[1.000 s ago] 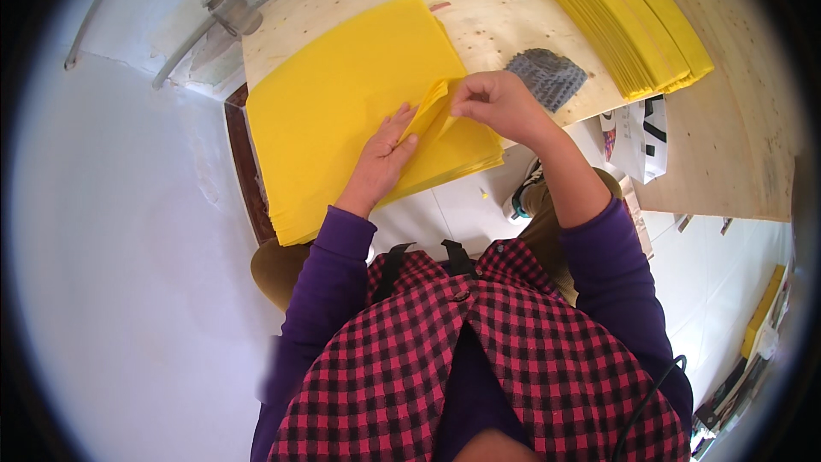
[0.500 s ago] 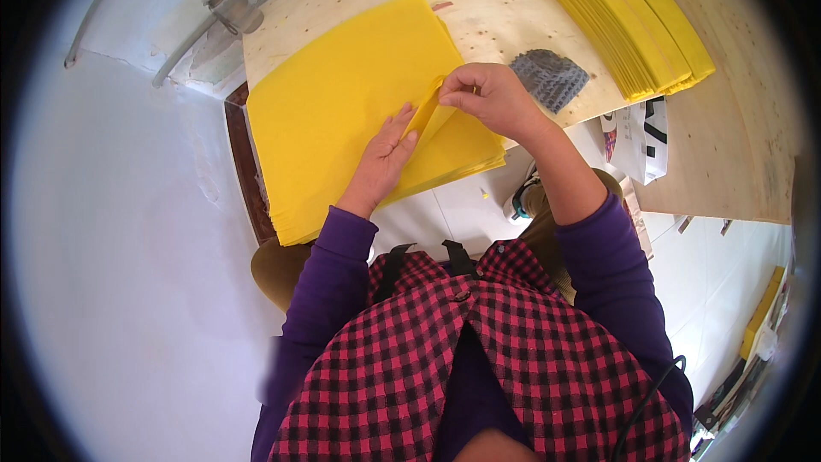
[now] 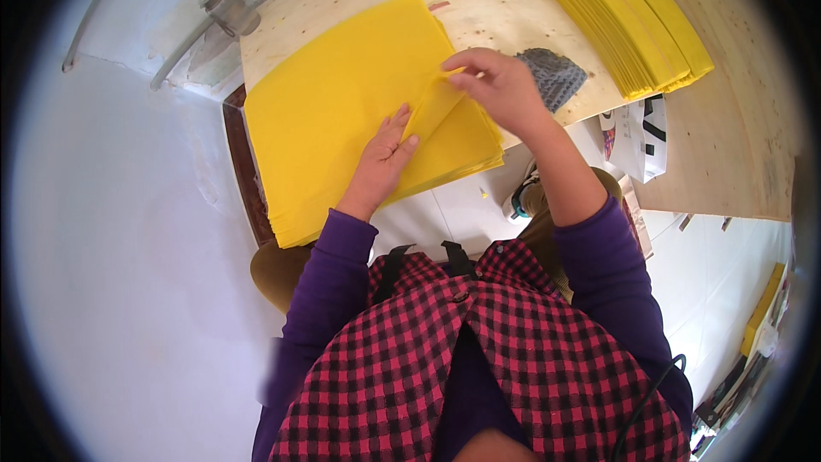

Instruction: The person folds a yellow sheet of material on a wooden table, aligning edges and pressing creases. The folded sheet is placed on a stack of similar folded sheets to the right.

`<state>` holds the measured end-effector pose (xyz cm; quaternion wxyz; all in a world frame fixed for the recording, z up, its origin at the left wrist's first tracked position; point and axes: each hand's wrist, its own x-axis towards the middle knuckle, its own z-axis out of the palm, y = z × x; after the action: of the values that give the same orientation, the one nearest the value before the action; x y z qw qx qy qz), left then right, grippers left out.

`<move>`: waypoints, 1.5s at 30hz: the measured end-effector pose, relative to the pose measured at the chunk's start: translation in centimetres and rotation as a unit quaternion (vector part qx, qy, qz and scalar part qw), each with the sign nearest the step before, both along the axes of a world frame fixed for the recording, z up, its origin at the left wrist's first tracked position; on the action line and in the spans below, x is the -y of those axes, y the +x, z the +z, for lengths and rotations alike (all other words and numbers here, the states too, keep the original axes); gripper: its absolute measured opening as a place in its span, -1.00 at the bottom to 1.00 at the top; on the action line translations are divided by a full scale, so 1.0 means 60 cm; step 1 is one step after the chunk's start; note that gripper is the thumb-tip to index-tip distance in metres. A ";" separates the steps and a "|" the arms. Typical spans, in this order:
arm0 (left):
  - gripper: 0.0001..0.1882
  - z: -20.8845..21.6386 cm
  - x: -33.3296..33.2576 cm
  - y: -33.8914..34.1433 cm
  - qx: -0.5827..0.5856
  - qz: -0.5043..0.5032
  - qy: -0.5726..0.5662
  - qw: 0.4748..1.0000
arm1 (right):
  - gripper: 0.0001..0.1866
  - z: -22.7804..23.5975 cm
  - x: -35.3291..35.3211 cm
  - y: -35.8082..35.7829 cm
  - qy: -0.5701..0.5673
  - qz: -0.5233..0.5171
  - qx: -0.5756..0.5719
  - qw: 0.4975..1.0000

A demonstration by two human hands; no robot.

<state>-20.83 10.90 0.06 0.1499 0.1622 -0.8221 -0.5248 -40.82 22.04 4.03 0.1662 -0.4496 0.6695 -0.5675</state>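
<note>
A stack of yellow, fabric-like sheets (image 3: pixel 342 94) lies flat on the wooden table in front of me. At its right side, a flap of the top sheet (image 3: pixel 434 110) is turned over. My left hand (image 3: pixel 383 158) rests on the stack with its fingers stretched out along the fold of this flap. At the far tip of the flap is my right hand (image 3: pixel 500 90), thumb and forefinger around the sheet's edge; the other fingers are curled and partly hidden. A grey knitted-looking piece (image 3: pixel 552 77) lies just beyond the right hand.
A tall pile of folded yellow sheets (image 3: pixel 611 26) stands at the back right of the plywood table (image 3: pixel 479 0). Below the table edge hangs a white bag (image 3: pixel 640 137). A metal fitting (image 3: pixel 229 10) is at the far left, by the wall.
The flap lies lower and flatter than before. My right hand has moved slightly up and to the right, its pinch looser. My left hand has stayed in place.
</note>
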 end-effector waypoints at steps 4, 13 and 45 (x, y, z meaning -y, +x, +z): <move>-0.55 -0.005 0.002 -0.003 -0.017 0.004 0.009 1.000 | -0.85 -0.025 -0.050 -0.088 0.059 -0.092 0.014 0.994; -0.54 0.001 0.000 0.000 -0.001 0.014 0.027 1.000 | -0.78 -0.125 -0.125 -0.196 0.315 -0.134 -0.203 0.918; -0.52 0.004 -0.001 0.000 -0.002 0.009 0.022 1.000 | -0.92 -0.035 -0.060 -0.045 0.135 0.172 -0.034 0.975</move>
<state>-20.82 10.94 0.29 0.1526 0.1716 -0.8083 -0.5421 -43.50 25.64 1.95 0.2980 -0.5504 0.6576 -0.4193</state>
